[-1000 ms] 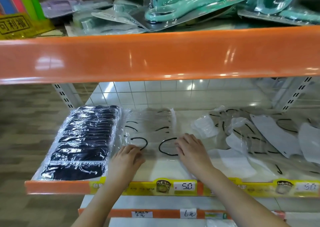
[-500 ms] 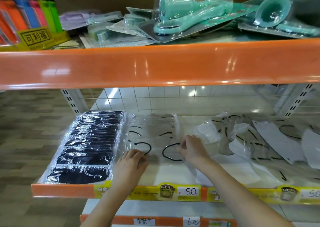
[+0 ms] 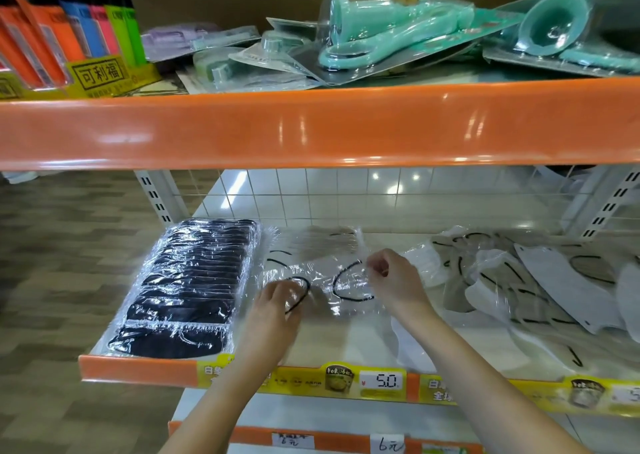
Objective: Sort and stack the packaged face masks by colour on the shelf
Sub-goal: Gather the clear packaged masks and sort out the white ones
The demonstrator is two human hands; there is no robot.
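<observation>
Beside black stack (image 3: pixel 183 287): hands (image 3: pixel 394 280), pinched packet edges (image 3: pixel 343 280).

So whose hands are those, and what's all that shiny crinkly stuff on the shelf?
Those hands belong to a person wearing a small camera on their head, so you see what they see, looking down at a shop shelf. There is no robot here. On the left lies a tidy row of black masks, each in clear plastic. In the middle is a row of pale masks with black ear loops. On the right, more white masks lie in a messy pile. The left hand and the right hand are pinching the two ends of the front packet of the middle row, which looks slightly lifted. Above, the orange shelf holds coloured lighters and green plastic things in packets.
</observation>
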